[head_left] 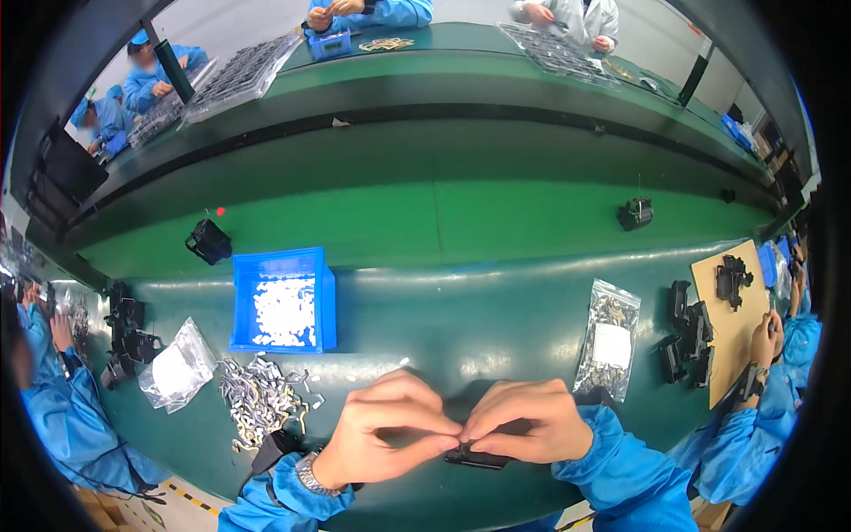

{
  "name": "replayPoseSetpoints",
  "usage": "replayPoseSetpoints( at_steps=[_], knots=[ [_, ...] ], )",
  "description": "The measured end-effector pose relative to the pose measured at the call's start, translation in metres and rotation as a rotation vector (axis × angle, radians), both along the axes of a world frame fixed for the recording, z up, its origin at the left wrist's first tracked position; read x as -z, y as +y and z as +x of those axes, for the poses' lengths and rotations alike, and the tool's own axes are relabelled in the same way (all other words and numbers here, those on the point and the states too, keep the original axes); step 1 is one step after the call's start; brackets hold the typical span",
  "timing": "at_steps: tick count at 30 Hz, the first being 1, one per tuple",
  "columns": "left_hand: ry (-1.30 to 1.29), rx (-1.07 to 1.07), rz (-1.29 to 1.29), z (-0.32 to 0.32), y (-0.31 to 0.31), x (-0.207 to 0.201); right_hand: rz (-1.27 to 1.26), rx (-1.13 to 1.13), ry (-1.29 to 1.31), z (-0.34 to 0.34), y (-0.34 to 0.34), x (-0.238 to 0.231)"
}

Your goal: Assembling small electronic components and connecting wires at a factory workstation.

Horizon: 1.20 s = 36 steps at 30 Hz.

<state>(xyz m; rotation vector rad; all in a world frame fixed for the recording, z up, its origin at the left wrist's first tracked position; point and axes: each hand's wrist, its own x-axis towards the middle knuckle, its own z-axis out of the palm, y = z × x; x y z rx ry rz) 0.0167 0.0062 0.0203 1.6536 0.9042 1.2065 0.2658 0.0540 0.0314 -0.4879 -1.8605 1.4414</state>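
Note:
My left hand (390,430) and my right hand (523,421) meet fingertip to fingertip over a small black plastic part (477,457) at the near edge of the green bench (496,306). Both hands pinch something tiny between thumb and forefinger; it is too small to make out. A pile of small silvery metal clips (261,397) lies just left of my left hand. Another black part (273,448) sits by my left wrist, which wears a metal watch.
A blue bin (284,301) with white pieces stands beyond the clips. Clear bags (177,365) (609,341) lie left and right. Black parts (690,341) and a cardboard sheet (731,330) sit by a co-worker's hand at right. Others in blue work at left and across.

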Motion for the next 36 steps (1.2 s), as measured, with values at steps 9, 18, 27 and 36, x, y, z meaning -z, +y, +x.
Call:
replayPoseSetpoints(
  at_steps=[9,18,27,36],
  knots=[
    [0.464,0.278,0.114,-0.001,0.008,0.005,0.039,-0.108,0.172,0.014,0.018,-0.016],
    [0.683,0.076,0.322,-0.009,0.004,0.010,0.209,-0.271,0.003,0.007,0.019,-0.014],
    [0.581,0.050,0.271,-0.008,0.001,0.014,0.323,-0.304,-0.219,0.008,0.021,-0.015],
    [0.608,0.000,0.316,-0.013,0.003,0.015,0.386,-0.251,-0.368,0.009,0.024,-0.018]
  ],
)
